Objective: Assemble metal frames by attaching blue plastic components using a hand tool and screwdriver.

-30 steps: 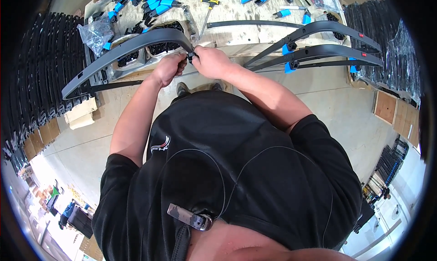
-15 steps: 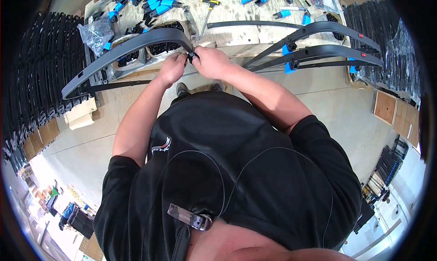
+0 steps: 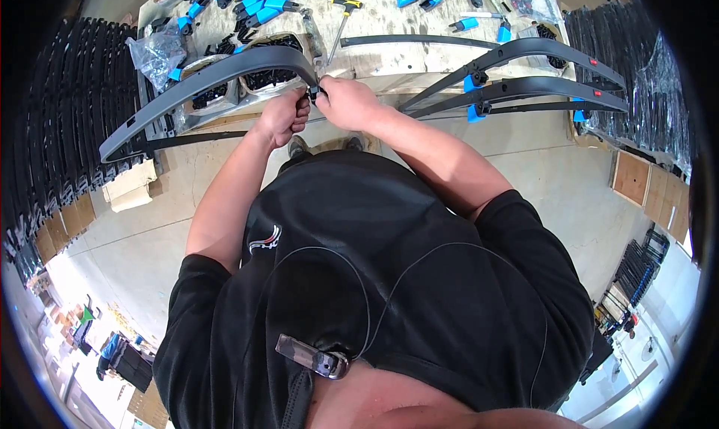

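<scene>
A long curved dark grey rail [image 3: 217, 68] arches over the near left edge of the workbench. At its right end, a small black fitting [image 3: 314, 94] sits between my two hands. My left hand [image 3: 284, 117] is closed, fingers curled and thumb side against the fitting; what lies inside the curl is hidden. From the other side, my right hand [image 3: 346, 103] is closed around the rail's end and the fitting, its fingertips mostly out of sight. Behind the hands, a screwdriver [image 3: 344, 26] with a yellow and black handle lies on the bench.
Two more curved rails [image 3: 550, 81] with blue clamp-like pieces lie across the bench's right side. Bins of small black parts [image 3: 273, 77] stand behind the held rail. Blue pieces [image 3: 258, 10] are heaped at the back left. Dense rows of black rails [image 3: 75, 107] stand at left.
My left hand has turned and shifted slightly down, its fingers now curled tighter and more visible beside the fitting. My right hand and the rail stay almost in place.
</scene>
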`<state>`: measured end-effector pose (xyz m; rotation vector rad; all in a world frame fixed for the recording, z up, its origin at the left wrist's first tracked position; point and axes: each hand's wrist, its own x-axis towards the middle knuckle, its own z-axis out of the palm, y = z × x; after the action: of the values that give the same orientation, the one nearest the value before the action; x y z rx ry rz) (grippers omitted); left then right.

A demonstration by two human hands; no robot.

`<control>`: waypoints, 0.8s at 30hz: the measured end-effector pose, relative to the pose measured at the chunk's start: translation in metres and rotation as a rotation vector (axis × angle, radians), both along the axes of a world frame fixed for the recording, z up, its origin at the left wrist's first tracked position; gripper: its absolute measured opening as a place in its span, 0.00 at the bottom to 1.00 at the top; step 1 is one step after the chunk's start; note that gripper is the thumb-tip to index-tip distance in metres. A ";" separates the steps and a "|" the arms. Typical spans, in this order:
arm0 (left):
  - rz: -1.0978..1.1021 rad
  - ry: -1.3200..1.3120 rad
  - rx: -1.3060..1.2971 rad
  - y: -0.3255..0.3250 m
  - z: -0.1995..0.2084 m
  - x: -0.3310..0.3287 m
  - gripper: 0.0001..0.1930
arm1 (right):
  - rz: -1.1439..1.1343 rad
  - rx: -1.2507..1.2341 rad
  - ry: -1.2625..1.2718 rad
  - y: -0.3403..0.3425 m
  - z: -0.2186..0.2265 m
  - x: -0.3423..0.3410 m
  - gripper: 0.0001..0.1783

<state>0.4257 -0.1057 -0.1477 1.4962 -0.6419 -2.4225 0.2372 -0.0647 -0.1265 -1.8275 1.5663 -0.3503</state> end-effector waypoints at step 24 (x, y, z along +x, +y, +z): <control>-0.040 0.006 0.037 -0.005 -0.002 0.004 0.22 | 0.023 -0.012 0.015 -0.004 0.005 0.000 0.16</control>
<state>0.4295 -0.1104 -0.1499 1.5033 -0.6351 -2.4804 0.2371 -0.0686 -0.1215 -1.8596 1.5553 -0.3376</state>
